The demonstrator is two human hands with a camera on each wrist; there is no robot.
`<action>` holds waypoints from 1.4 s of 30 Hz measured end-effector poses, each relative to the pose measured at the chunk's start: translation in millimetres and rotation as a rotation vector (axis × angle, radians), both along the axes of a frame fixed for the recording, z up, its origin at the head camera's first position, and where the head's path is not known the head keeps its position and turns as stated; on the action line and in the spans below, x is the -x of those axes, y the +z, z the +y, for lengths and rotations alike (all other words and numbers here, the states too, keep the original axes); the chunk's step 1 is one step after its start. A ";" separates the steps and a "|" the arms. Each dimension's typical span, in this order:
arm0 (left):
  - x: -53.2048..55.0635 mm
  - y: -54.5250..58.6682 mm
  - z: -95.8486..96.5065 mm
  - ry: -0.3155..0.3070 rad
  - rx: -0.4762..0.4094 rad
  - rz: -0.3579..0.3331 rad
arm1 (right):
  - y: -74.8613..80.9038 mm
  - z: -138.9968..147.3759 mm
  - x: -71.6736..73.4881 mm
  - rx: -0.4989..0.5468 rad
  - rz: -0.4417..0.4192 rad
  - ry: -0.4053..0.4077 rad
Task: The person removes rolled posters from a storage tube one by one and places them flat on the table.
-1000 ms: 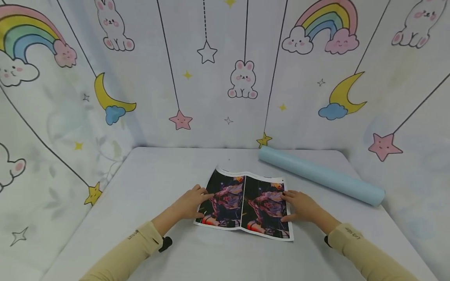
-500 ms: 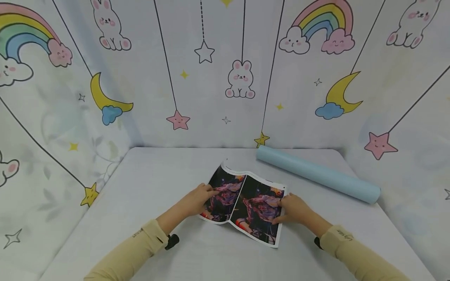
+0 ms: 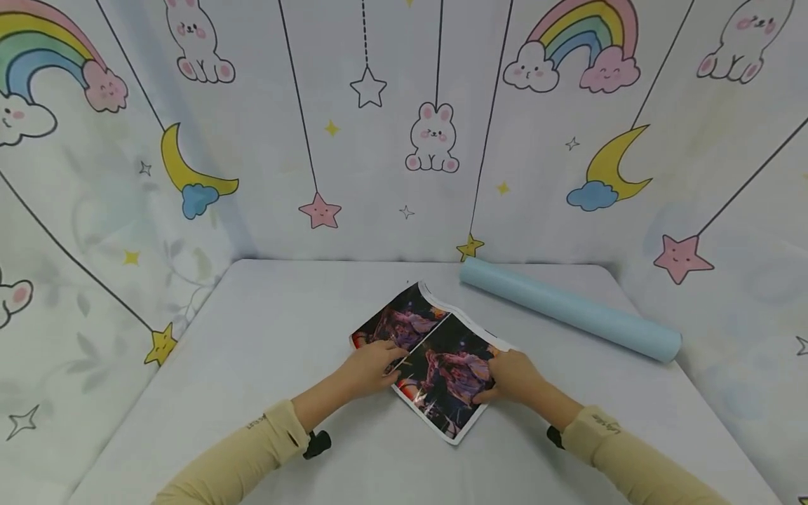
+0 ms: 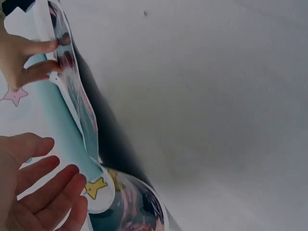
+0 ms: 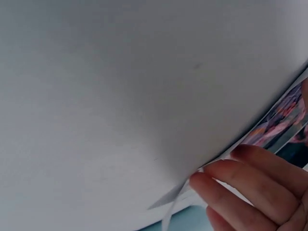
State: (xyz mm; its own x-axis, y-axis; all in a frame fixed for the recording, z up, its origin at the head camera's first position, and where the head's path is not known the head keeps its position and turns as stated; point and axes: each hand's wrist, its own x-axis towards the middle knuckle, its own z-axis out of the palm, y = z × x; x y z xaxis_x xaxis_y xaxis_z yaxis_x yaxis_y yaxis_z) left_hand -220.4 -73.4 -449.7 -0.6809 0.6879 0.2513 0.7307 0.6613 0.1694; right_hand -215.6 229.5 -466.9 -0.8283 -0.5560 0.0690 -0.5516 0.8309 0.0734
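Note:
A creased printed sheet with two matching dark, colourful pictures and a white border lies slantwise in mid-table. My right hand pinches its right edge between thumb and fingers; the right wrist view catches these fingers along the raised paper edge. At the sheet's lower left edge is my left hand, fingertips overlapping the print near the centre crease. Seen from the left wrist, that hand's fingers are spread and loosely bent beside the bowed sheet, gripping nothing.
A long light-blue roll lies diagonally at the back right of the white table. Behind and at the sides hangs a white cloth printed with rabbits, stars, moons and rainbows.
The sheet has turned clockwise, its lower right corner swinging left. My left hand has slid from the left edge to the lower left edge; the right hand has moved slightly inward with the paper.

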 end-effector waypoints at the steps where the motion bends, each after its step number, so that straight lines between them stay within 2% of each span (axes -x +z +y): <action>1: -2.0 -0.1 1.9 0.005 0.002 -0.026 | 0.1 -2.6 -0.2 -0.006 0.002 -0.009; 6: -7.9 -1.7 8.5 0.047 0.018 -0.127 | 3.6 -13.9 -3.2 -0.006 -0.018 -0.025; 12: -7.1 -8.6 6.3 0.095 0.035 -0.188 | 3.5 -22.0 -6.8 -0.017 -0.014 -0.039; 17: -3.0 -13.9 3.6 0.125 0.072 -0.219 | 1.8 -26.6 -8.7 0.004 0.064 0.050; 20: -1.2 -14.2 3.1 0.133 0.125 -0.207 | 3.5 -28.3 -10.3 0.035 0.063 0.096; 25: 1.2 -14.5 4.1 0.147 0.236 -0.198 | 5.6 -27.7 -12.3 0.115 -0.029 0.117; 31: 5.9 -16.5 4.1 0.184 0.374 -0.228 | 7.0 -28.0 -14.3 0.191 -0.108 0.226; 35: 8.8 -16.7 1.6 0.196 0.406 -0.261 | 7.5 -26.9 -13.0 0.305 -0.235 0.258; 39: 9.0 -16.1 -0.3 0.200 0.407 -0.313 | 4.1 -21.5 -5.4 0.425 -0.398 0.238; 42: 9.2 -16.0 -0.6 0.199 0.406 -0.337 | -0.1 -15.1 5.0 0.455 -0.437 0.226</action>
